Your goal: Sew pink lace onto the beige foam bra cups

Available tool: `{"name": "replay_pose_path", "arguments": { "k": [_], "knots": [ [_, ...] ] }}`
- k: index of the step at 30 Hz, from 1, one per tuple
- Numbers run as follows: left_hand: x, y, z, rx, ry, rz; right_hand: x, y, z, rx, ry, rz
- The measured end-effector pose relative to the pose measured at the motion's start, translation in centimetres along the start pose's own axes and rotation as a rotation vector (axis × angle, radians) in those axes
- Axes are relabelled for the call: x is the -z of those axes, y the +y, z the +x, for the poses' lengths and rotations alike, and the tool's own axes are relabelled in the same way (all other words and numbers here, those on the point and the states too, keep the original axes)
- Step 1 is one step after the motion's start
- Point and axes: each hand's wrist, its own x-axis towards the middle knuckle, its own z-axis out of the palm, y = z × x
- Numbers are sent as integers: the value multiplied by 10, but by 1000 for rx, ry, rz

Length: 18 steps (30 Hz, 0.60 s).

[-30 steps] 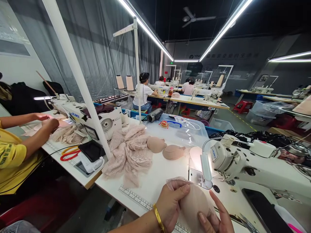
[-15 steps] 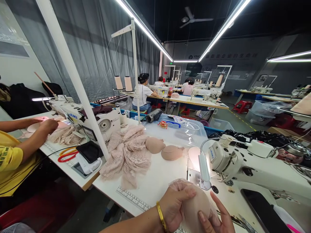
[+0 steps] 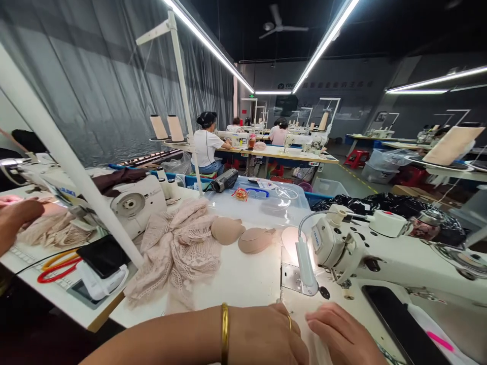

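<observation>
Beige sheer fabric [image 3: 316, 351] shows between your hands, at near edge of bench [image 3: 243, 284], before metal plate [image 3: 291, 278]. Your left hand [image 3: 262, 329] curls downward, fingertips hidden: can't tell if gripping. Your right hand [image 3: 340, 329] has visible fingers close together; pinch can't be told. Best handle sheer layer lightly, edges matched; pulling would likely stretch or pucker it.

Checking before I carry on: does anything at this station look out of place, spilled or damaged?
I see nothing spilled or damaged. A black phone lies aslant beside the near sewing machine, an odd place for it, and the lace is heaped and rumpled beside the beige cups. The cloth by the left hand is mostly hidden.
</observation>
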Motion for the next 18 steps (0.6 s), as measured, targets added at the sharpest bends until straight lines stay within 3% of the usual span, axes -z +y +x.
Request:
{"name": "replay_pose_path", "arguments": {
  "k": [2, 4, 6, 10, 13, 18],
  "knots": [
    [6, -15, 9, -10, -91, 433, 3, 15, 16, 154, -111, -115],
    [12, -32, 20, -10, -160, 649, -1, 27, 25, 180, -131, -173],
    [17, -48, 27, 13, -171, 619, -5, 34, 25, 123, -126, -201],
    [13, -67, 32, 82, -41, 496, -1, 36, 14, 71, -176, -143],
    [1, -70, 32, 99, 56, 471, 7, 35, 12, 39, -254, -86],
    [-15, -68, 34, 136, 173, 445, 11, 43, 11, 0, -359, -236]
  ]
}}
